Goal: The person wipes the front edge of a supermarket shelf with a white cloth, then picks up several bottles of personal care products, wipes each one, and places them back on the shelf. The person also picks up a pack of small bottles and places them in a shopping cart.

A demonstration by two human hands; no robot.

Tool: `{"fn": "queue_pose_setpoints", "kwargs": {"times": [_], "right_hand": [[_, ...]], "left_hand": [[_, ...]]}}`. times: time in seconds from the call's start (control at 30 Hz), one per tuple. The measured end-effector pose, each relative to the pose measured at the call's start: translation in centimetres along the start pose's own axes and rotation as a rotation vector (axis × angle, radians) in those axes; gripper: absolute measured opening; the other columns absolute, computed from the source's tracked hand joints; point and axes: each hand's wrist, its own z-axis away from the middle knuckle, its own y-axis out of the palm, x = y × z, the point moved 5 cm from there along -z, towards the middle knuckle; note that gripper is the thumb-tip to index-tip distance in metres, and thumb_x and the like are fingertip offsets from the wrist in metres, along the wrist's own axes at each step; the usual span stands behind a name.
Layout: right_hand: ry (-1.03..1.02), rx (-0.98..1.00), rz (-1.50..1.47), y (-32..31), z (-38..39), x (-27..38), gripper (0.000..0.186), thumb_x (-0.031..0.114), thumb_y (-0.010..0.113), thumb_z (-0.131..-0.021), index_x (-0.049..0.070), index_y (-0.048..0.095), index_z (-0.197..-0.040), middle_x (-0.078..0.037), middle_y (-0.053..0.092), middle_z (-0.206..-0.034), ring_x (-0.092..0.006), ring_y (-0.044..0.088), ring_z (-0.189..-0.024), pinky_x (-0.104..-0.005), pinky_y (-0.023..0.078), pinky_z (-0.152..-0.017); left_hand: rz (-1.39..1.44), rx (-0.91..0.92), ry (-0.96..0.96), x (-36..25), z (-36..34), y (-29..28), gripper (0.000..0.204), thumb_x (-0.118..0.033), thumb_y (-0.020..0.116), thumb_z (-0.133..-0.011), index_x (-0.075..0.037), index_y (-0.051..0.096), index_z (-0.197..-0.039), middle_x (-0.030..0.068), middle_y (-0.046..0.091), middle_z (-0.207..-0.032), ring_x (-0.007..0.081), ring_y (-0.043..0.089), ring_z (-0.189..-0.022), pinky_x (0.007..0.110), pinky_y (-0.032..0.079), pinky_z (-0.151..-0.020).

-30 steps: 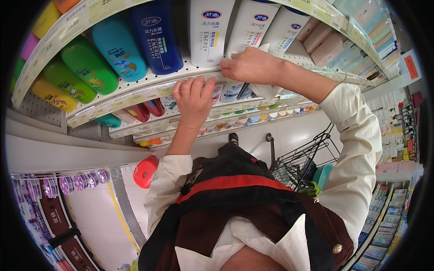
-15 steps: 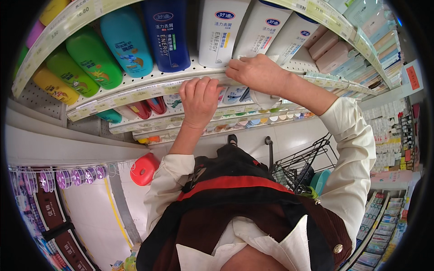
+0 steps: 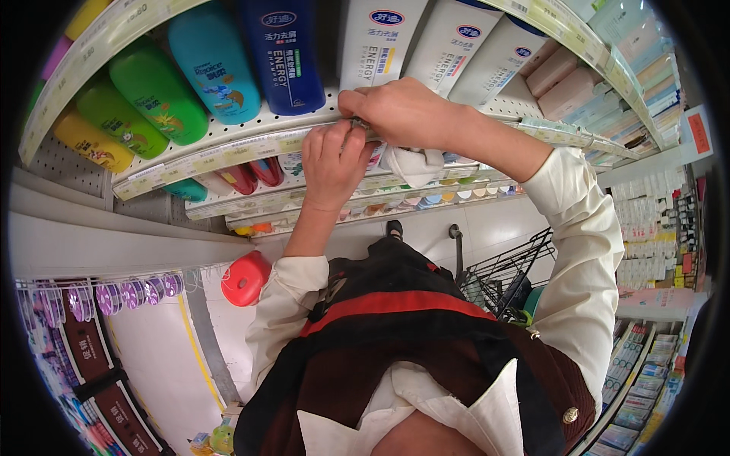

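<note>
Shelf edge strip (image 3: 228,152): pale, curved, lined with small price labels.
Left hand (image 3: 332,163): fingers pressed on strip.
Right hand (image 3: 403,114): seemingly pinching the strip; white cloth (image 3: 414,163) is held beneath.

Above the white perforated shelf edge (image 3: 228,140) stood a yellow bottle (image 3: 87,140), a green bottle (image 3: 156,95), a teal bottle (image 3: 213,61), a dark blue bottle (image 3: 285,49) and white tubes (image 3: 449,42). Below that edge lay a red round lid (image 3: 245,277) and a black wire trolley (image 3: 502,277). The sleeve (image 3: 582,258) was cream.
</note>
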Motion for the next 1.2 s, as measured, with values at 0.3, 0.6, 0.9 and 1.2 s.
{"fn": "queue_pose_setpoints", "kwargs": {"times": [0.3, 0.6, 0.9, 1.2], "right_hand": [[0.041, -0.083, -0.199, 0.4, 0.6, -0.6, 0.028, 0.003, 0.066, -0.08, 0.008, 0.053, -0.104, -0.009, 0.068, -0.081, -0.034, 0.068, -0.078, -0.044, 0.05, -0.061], [-0.038, -0.176, -0.078, 1.8, 1.1, -0.2, 0.051, 0.0, 0.07, -0.072, 0.012, 0.052, -0.118, -0.008, 0.066, -0.101, -0.0306, 0.068, -0.09, -0.0424, 0.055, -0.067], [-0.176, -0.332, 0.3, 2.3, 3.4, 2.0, 0.067, 0.011, 0.065, -0.077, 0.015, 0.047, -0.142, -0.002, 0.069, -0.105, -0.0214, 0.066, -0.075, -0.0303, 0.052, -0.046], [-0.003, -0.253, 0.09, 2.7, 9.3, 1.8, 0.041, 0.007, 0.064, -0.076, 0.015, 0.063, -0.117, 0.001, 0.065, -0.103, -0.0191, 0.067, -0.081, -0.0319, 0.056, -0.055]], "left_hand": [[0.164, 0.048, -0.11, 2.1, 0.6, -0.9, 0.064, -0.017, 0.091, -0.065, -0.004, 0.053, -0.115, 0.0132, 0.053, -0.119, 0.0313, 0.056, -0.107, 0.039, 0.049, -0.088], [0.149, 0.048, -0.107, 1.8, 0.0, -1.0, 0.061, -0.015, 0.087, -0.067, -0.004, 0.057, -0.119, 0.0127, 0.054, -0.12, 0.0322, 0.057, -0.1, 0.04, 0.049, -0.083], [0.084, 0.091, -0.091, 1.5, -0.3, -1.0, 0.05, -0.013, 0.084, -0.068, -0.005, 0.064, -0.113, 0.0117, 0.056, -0.119, 0.0306, 0.058, -0.098, 0.041, 0.048, -0.081], [0.036, 0.198, -0.074, 1.1, -0.5, -1.0, 0.047, -0.013, 0.084, -0.07, -0.011, 0.068, -0.115, 0.0089, 0.058, -0.119, 0.0305, 0.055, -0.107, 0.04, 0.047, -0.09]]}}
